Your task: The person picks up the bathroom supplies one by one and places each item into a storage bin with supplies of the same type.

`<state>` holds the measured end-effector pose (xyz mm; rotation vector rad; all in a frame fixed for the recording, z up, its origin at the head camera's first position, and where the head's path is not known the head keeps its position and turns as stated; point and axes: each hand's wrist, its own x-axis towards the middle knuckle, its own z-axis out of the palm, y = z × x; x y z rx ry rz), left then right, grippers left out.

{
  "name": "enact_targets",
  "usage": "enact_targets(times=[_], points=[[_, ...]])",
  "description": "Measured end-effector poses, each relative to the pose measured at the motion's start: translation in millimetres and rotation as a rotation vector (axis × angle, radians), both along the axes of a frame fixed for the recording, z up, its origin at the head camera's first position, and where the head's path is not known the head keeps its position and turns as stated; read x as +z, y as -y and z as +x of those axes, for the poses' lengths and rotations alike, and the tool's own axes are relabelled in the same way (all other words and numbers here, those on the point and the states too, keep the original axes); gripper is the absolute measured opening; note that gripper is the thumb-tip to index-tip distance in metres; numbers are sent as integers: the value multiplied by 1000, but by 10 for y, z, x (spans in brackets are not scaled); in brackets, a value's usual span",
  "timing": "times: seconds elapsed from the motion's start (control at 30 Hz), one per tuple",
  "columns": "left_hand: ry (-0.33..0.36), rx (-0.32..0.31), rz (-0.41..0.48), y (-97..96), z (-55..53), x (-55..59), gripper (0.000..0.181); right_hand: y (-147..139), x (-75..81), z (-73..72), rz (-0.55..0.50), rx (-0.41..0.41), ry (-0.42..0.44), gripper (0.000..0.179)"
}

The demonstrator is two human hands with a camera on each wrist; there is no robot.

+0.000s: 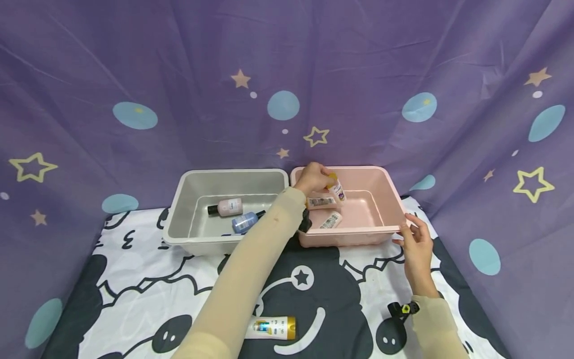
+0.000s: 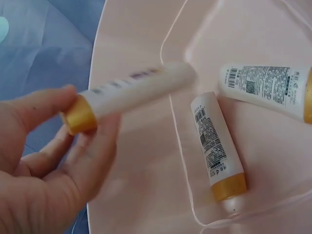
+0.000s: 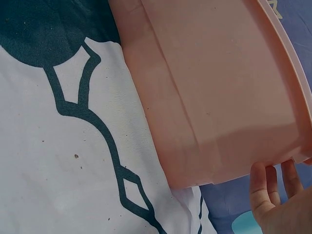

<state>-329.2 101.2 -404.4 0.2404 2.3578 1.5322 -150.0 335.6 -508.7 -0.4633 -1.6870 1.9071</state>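
My left hand (image 2: 53, 151) pinches a white tube (image 2: 141, 87) by its gold cap, holding it tilted over the left part of the pink bin (image 1: 365, 232). Two more white tubes with gold caps lie in that bin: one (image 2: 218, 141) close below the held tube, the other (image 2: 263, 87) farther along the floor. At the bin's near right corner, my right hand (image 1: 418, 247) grips the rim, with fingertips (image 3: 258, 178) against the outer wall.
Left of the pink bin stands a grey bin (image 1: 193, 244) holding a pale pink bottle (image 1: 230, 207) and a blue bottle (image 1: 244, 223), both with black caps. Another white tube (image 1: 271, 328) lies on the patterned cloth (image 1: 381, 274) in front. A purple curtain (image 1: 350, 65) hangs behind.
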Motion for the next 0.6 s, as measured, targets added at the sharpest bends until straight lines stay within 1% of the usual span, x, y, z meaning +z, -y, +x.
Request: enact_targets(times=[0.07, 0.13, 0.17, 0.23, 0.33, 0.37, 0.5, 0.6], points=[[-12, 6, -47, -5, -5, 4, 27, -9, -2, -1, -8, 2, -4, 30], [-20, 22, -55, -5, -4, 2, 24, -7, -10, -4, -8, 6, -3, 31], [-17, 35, -42, -1, -3, 2, 22, -1, -15, -7, -7, 8, -2, 32], [-7, 54, 12, 7, 12, 11, 20, 12, -22, -12, -1, 10, -1, 32], [0, 56, 98, 40, 59, 51, 19, 19, -29, -18, 6, 9, -1, 33], [4, 47, 134, 58, 83, 72, 21, 18, -31, -19, 10, 8, -1, 34], [-1, -28, 257, 175, 212, 195, 30, 4, -33, -19, 16, 8, 2, 34], [-30, -77, 312, 308, 366, 297, 33, 1, -26, -18, 23, 8, 12, 35]])
